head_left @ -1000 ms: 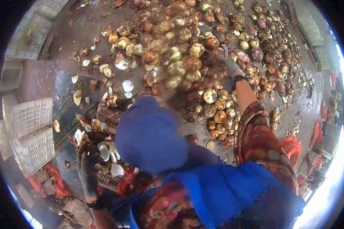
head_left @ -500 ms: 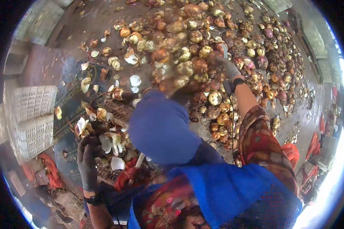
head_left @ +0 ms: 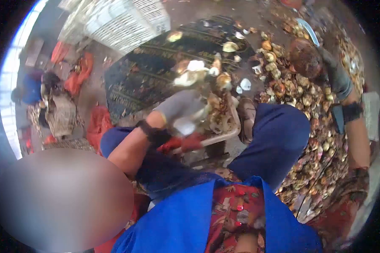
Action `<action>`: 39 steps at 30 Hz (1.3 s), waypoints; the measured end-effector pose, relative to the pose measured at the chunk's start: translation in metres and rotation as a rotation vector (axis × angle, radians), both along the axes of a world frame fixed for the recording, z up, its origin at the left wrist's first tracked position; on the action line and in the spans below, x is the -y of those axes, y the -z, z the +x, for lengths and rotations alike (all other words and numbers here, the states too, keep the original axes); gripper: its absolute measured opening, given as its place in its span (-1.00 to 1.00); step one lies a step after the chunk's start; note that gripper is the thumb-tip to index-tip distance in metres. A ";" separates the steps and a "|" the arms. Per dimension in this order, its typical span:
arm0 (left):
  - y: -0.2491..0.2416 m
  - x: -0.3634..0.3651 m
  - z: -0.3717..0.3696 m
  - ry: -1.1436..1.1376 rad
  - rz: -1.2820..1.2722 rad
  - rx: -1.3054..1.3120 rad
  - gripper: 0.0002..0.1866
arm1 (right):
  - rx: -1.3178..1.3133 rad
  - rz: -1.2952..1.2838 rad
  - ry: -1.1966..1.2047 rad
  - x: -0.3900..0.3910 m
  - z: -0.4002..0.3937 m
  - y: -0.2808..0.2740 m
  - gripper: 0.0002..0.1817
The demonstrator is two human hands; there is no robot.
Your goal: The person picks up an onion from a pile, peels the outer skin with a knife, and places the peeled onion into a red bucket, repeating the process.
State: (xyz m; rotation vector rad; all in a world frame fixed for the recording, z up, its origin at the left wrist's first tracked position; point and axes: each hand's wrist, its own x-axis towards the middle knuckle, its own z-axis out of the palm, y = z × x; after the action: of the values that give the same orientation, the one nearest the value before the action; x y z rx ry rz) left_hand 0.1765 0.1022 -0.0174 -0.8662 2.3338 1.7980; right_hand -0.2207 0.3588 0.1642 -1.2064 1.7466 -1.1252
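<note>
My left hand (head_left: 181, 106), in a grey glove, is over a shallow basket (head_left: 233, 126) of peeled pieces and scraps. A white piece (head_left: 184, 126) shows just below it; motion blur smears its fingers. At the upper right, my gloved right hand (head_left: 338, 74) is closed on a knife with a pale, slightly curved blade (head_left: 309, 31). A large brown bulb (head_left: 306, 58) sits against that hand, under the blade. Whether the fingers also grip the bulb is partly hidden.
Many bulbs (head_left: 299, 95) are heaped along the right. White peeled pieces (head_left: 196, 65) lie on a dark printed board (head_left: 135, 80) ahead. White slatted crates (head_left: 128, 21) stand beyond. Red mesh bags (head_left: 99, 126) and another person (head_left: 31, 88) are at the left. A blurred oval covers the lower left.
My view has turned left and my knees are visible. My right hand has come away from the heap with a brown bulb at the knife. My left hand has moved over the basket.
</note>
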 end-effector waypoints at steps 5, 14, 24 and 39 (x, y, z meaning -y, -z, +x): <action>-0.057 0.020 0.021 0.237 -0.647 0.267 -0.57 | 0.396 0.055 -0.396 0.109 0.121 -0.051 -0.37; -0.104 0.061 0.075 -0.157 -0.279 -0.400 0.07 | -0.189 -0.840 -0.356 0.217 0.297 0.149 -0.48; -0.038 0.045 0.105 -0.282 -0.635 0.035 -0.13 | 0.361 0.215 -0.104 0.208 0.335 0.124 -0.56; -0.048 0.047 0.086 -0.331 -0.611 0.185 -0.18 | -0.512 -0.260 -0.135 0.176 0.347 0.170 -0.80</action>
State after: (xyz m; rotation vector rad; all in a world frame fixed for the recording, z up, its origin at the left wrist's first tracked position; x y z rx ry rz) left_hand 0.2622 0.0552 0.0309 -1.4883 2.7675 0.9947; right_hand 0.1259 0.1830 -0.0054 -1.8729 1.8818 -1.0450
